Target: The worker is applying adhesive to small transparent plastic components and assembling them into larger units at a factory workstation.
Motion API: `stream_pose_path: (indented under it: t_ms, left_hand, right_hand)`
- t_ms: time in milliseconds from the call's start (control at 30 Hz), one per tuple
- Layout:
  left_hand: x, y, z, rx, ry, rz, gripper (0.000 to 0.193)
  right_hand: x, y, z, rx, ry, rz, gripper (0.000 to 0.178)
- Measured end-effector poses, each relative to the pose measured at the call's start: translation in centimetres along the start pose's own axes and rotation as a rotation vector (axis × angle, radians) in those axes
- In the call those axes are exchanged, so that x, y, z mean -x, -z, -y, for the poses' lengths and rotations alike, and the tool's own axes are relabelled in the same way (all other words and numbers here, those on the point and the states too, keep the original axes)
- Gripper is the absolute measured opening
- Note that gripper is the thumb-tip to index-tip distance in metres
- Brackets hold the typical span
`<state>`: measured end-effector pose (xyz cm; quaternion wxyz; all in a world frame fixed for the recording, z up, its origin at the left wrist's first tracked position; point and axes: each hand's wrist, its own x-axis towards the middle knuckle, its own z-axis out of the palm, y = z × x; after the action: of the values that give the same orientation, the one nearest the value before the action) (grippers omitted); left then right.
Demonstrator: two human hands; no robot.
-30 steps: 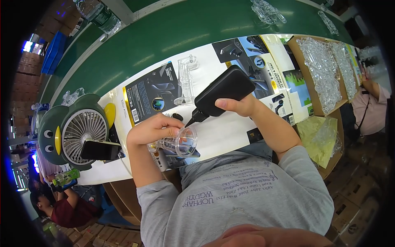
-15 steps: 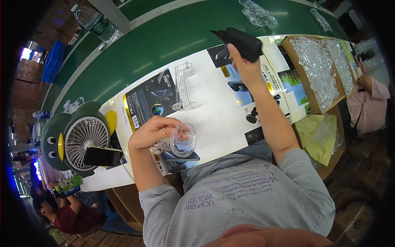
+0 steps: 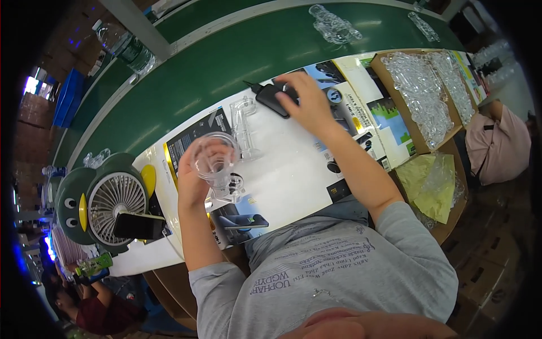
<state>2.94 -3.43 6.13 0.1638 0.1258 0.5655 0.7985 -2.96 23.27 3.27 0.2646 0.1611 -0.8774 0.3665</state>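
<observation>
My left hand [image 3: 192,183] is closed round a clear plastic part [image 3: 223,172] with a wide round rim, raised above the white work surface and slightly blurred. Just beyond it, a similar clear part [image 3: 243,131] lies on the surface, its round base towards me. My right hand [image 3: 305,104] grips a black handheld tool [image 3: 272,100] with a thin pointed tip, thumb and fingers on either side of its body. The tool's tip points left, close to the far end of the lying part. Its underside is hidden.
An open carton [image 3: 418,101] full of clear parts stands on the right, with yellow paper [image 3: 432,186] in a box nearer me. A green fan [image 3: 117,198] with a phone [image 3: 138,226] before it stands left. Clear pieces [image 3: 334,25] lie on the green belt [image 3: 226,62].
My right hand has brought the black tool leftward and nearer the lying clear part. My left hand has lifted its clear part and tilted it, moving it left and away from me.
</observation>
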Motion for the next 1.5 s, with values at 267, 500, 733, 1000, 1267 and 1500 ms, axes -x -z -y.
stream_pose_path:
  t_ms: [267,500,733,1000,1267,1500]
  left_hand:
    - [-0.8,-1.4,0.6,0.229,-0.127,-0.286,0.039]
    - [-0.6,-2.5,3.1,0.102,-0.315,-0.221,0.039]
    - [-0.7,-2.3,1.3,0.106,-0.445,-0.456,0.02]
    - [-1.5,-1.5,1.2,0.181,-0.329,-0.458,0.011]
    - [-1.1,-0.7,1.4,0.142,-0.31,-0.4,0.013]
    - [-0.9,-0.3,1.6,0.151,-0.281,-0.362,0.017]
  right_hand:
    - [2.6,-0.6,7.7,-0.304,0.135,0.466,0.083]
    - [3.9,-2.0,8.4,-0.621,-0.025,0.512,0.076]
    - [-1.0,0.9,3.9,-1.216,-0.409,-0.007,0.038]
    - [-11.5,5.8,-18.2,-1.435,-0.919,-0.536,0.036]
    - [-14.2,4.7,-17.6,-1.596,-0.998,-0.517,0.033]
    - [-9.6,3.2,-11.3,-1.596,-0.766,-0.257,0.041]
